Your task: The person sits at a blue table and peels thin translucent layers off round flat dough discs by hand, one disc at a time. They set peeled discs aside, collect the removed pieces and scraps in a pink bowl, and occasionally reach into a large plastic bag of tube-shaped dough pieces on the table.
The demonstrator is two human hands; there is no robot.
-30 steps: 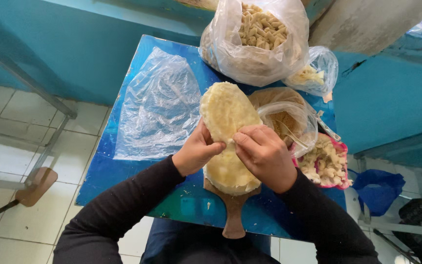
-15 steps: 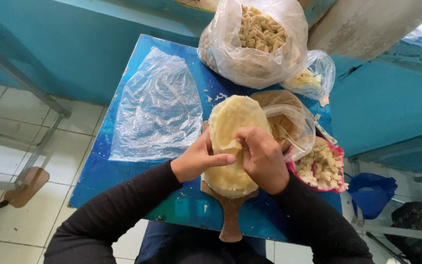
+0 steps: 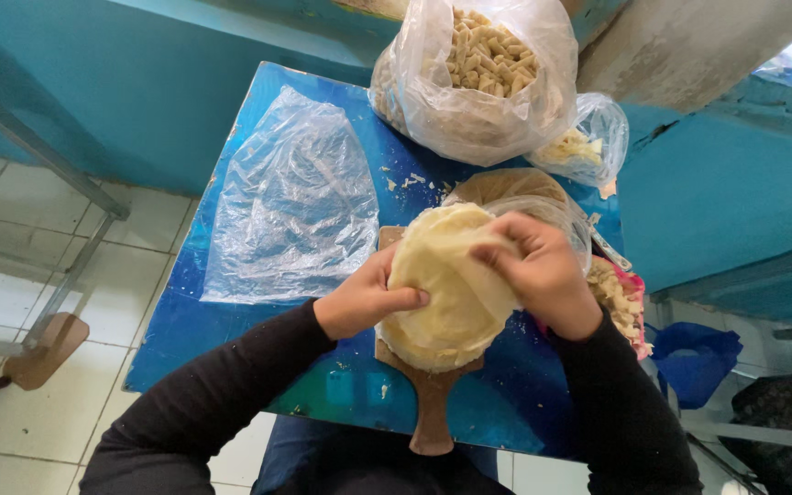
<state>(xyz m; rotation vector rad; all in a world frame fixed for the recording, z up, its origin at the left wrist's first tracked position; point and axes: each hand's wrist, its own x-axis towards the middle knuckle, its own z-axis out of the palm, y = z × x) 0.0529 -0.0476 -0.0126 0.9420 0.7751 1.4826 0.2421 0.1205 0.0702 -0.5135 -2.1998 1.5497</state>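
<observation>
A pale yellow sheet of dough (image 3: pixel 446 275) lies over a wooden paddle board (image 3: pixel 431 412) on a small blue table (image 3: pixel 222 339). My left hand (image 3: pixel 359 298) presses its thumb and fingers on the dough's left edge. My right hand (image 3: pixel 543 270) grips the dough's upper right edge and folds it over toward the middle. Both sleeves are black.
A flat clear plastic bag (image 3: pixel 295 202) lies left of the board. A large clear bag of small dough pieces (image 3: pixel 478 78) stands at the back, with a smaller bag (image 3: pixel 584 142) beside it. A bowl in plastic (image 3: pixel 515 192) and a pink container of scraps (image 3: pixel 621 298) sit at right. A metal stool (image 3: pixel 43 339) stands at the left.
My right hand has lifted the dough's far edge and folded it toward me. The long oval sheet has become a shorter, rounder mound. My left hand has stayed at the left edge.
</observation>
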